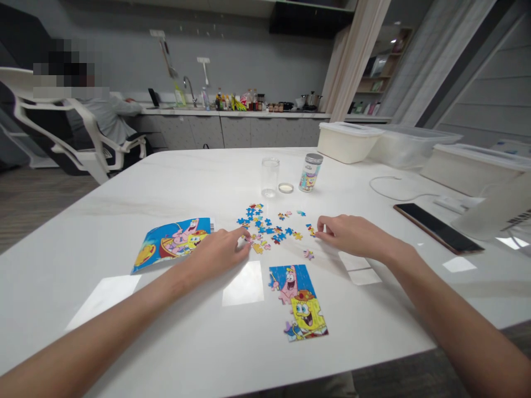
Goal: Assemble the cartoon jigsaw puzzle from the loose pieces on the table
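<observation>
My left hand (224, 246) rests at the left edge of a loose pile of jigsaw puzzle pieces (269, 230), its thumb and index finger curled in around a small pinkish piece. On the pile's right side, my right hand (346, 235) has bent fingers, with the tips at a blue, red and yellow puzzle piece (311, 229). A partly joined puzzle section (302, 304) with a pink starfish and a yellow sponge character lies nearer to me. One single piece (308, 254) lies apart, between that section and the pile. Beside my left forearm is a picture packet (174, 243) with the same characters.
Behind the pile stand a clear jar (270, 178), its round lid (286, 188) and a printed canister (310, 173). To the right lie a phone (435, 226) and a white cable (390, 190). Storage boxes (350, 142) line the back right. A person (103, 119) sits at far left.
</observation>
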The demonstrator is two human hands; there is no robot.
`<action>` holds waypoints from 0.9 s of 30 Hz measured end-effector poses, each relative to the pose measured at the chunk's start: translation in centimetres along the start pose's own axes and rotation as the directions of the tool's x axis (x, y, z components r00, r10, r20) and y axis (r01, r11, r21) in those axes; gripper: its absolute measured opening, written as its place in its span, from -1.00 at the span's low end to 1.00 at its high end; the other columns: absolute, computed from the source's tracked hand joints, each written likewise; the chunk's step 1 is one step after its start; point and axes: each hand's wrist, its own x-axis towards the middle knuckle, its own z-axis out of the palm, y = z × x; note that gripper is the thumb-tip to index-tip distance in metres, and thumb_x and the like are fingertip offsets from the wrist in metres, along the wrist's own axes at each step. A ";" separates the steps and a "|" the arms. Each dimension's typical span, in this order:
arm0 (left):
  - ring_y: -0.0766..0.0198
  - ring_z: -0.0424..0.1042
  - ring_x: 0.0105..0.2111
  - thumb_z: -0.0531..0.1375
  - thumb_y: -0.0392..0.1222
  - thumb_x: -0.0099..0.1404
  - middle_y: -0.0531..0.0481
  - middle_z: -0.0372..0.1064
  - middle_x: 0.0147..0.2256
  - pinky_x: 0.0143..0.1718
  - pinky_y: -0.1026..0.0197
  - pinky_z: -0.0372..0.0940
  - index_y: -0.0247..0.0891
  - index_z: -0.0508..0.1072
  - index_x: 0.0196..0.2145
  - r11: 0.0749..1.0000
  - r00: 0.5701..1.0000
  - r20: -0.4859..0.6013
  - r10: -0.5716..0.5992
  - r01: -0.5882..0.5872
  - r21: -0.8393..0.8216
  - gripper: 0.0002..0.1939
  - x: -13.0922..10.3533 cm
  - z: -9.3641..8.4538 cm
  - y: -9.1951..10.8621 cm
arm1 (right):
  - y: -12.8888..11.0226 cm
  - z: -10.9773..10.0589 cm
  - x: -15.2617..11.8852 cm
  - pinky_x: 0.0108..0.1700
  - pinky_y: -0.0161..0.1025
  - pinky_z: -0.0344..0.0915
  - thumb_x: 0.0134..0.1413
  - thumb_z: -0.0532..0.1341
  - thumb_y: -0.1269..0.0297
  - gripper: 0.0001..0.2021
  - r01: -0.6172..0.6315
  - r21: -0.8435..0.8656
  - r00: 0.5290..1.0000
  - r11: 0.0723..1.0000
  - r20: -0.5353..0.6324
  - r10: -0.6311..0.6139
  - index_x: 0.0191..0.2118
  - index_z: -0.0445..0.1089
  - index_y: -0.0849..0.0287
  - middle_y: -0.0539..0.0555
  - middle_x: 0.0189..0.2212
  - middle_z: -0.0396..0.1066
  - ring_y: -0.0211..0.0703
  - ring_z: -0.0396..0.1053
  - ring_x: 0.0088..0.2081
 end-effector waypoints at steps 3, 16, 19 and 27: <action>0.30 0.27 -0.66 -0.01 -0.11 0.35 0.13 0.30 -0.68 -0.55 0.28 0.06 -0.25 0.38 0.00 1.000 1.000 -0.018 0.024 -0.024 -0.016 -0.65 0.0 0.1 0.5 | -0.4 0.0 -0.1 -0.44 -0.20 0.08 0.20 0.00 0.11 -0.74 0.002 0.004 1.000 1.000 -0.014 -0.002 -0.26 0.36 0.10 0.12 -0.37 0.47 -0.08 0.37 -0.41; 0.26 0.37 -0.51 0.09 -0.05 0.33 0.07 0.43 -0.54 -0.50 0.27 0.10 -0.15 0.48 -0.21 0.992 0.992 0.068 0.102 -0.097 -0.079 -0.78 1.2 0.7 2.2 | -1.3 -0.2 -0.3 -0.42 -0.19 0.06 0.20 -0.01 0.11 -0.74 0.008 0.005 1.000 1.000 -0.009 -0.008 -0.24 0.36 0.10 0.14 -0.35 0.47 -0.06 0.37 -0.40; 0.25 0.37 -0.51 0.10 -0.05 0.33 0.07 0.42 -0.53 -0.50 0.27 0.09 -0.15 0.47 -0.24 0.993 0.992 0.090 0.086 -0.078 -0.088 -0.80 1.1 0.4 2.0 | -1.5 -0.3 -0.3 -0.42 -0.19 0.05 0.19 -0.01 0.12 -0.74 0.006 0.008 1.000 1.000 -0.019 -0.006 -0.25 0.35 0.10 0.14 -0.35 0.47 -0.06 0.36 -0.41; 0.26 0.36 -0.46 0.07 -0.09 0.33 0.01 0.43 -0.47 -0.42 0.25 0.11 -0.18 0.49 -0.22 0.992 0.984 0.161 0.072 -0.054 -0.115 -0.77 1.3 -0.6 2.0 | -1.4 0.0 -0.3 -0.45 -0.22 0.02 0.19 0.00 0.14 -0.74 0.045 0.013 0.998 0.999 -0.047 -0.044 -0.23 0.37 0.12 0.13 -0.38 0.46 -0.07 0.35 -0.41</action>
